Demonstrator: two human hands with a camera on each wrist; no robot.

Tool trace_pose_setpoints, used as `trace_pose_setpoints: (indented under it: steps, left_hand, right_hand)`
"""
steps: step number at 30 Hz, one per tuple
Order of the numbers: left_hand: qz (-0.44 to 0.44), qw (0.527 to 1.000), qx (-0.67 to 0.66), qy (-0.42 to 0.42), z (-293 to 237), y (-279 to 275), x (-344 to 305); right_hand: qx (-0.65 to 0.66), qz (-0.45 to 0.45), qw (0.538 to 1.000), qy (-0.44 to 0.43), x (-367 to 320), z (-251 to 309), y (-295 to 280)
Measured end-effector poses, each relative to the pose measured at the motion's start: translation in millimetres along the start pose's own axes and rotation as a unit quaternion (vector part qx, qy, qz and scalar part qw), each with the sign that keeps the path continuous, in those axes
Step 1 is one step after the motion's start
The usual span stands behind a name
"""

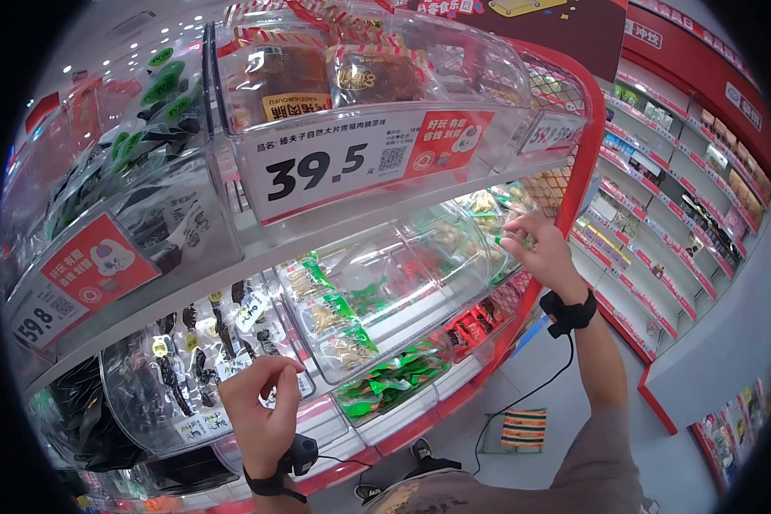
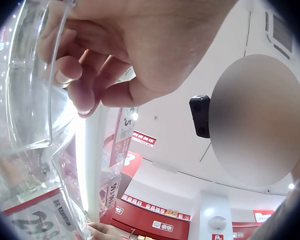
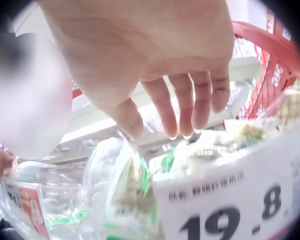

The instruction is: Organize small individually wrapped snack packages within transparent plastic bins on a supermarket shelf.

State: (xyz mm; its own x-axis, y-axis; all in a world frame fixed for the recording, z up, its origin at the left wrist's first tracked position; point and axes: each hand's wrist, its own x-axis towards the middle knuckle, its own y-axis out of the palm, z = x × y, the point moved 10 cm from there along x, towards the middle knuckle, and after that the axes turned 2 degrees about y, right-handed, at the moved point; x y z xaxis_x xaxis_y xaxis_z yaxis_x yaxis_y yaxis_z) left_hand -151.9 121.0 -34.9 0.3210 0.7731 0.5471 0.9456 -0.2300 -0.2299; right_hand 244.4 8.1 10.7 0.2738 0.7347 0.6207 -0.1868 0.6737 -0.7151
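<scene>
My right hand (image 1: 544, 253) hangs over the right end of the lower shelf, its fingers pointing down at clear-wrapped snack packets (image 3: 190, 156) in a transparent bin. The right wrist view shows the fingers apart, nothing between them, with fingertips close above the packets. My left hand (image 1: 261, 411) is at the shelf front, near the corner of a long clear bin (image 1: 385, 364) with green-edged packets (image 1: 338, 317) at its left end. Its fingers curl loosely beside the bin's clear plastic wall (image 2: 27, 100) and show nothing held.
Above hangs a shelf with a 39.5 price sign (image 1: 334, 171) and bagged meat slices (image 1: 377, 77). Dark-sealed packs (image 1: 201, 360) fill the bin at left. A red frame (image 1: 574, 163) bounds the right end. Cables run from both wrists. A striped bag (image 1: 522, 428) lies on the floor.
</scene>
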Motion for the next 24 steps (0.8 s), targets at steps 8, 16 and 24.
trace_pose_setpoints:
  steps: [8, 16, 24]
  left_hand:
    - [-0.045, 0.999, 0.008, -0.014, 3.6, -5.8, -4.1]
    - [-0.237, 0.966, 0.019, 0.1, -18.2, -22.8, -19.1]
    - [-0.04, 0.932, 0.282, 0.226, -150.3, 158.0, -38.8]
  right_hand:
    - [-0.008, 0.002, 0.99, -0.144, -9.7, 32.2, 1.1]
    - [0.198, -0.035, 0.978, -0.062, 3.3, -14.4, -5.5]
    - [0.315, -0.134, 0.905, -0.253, -21.3, 38.5, -50.1]
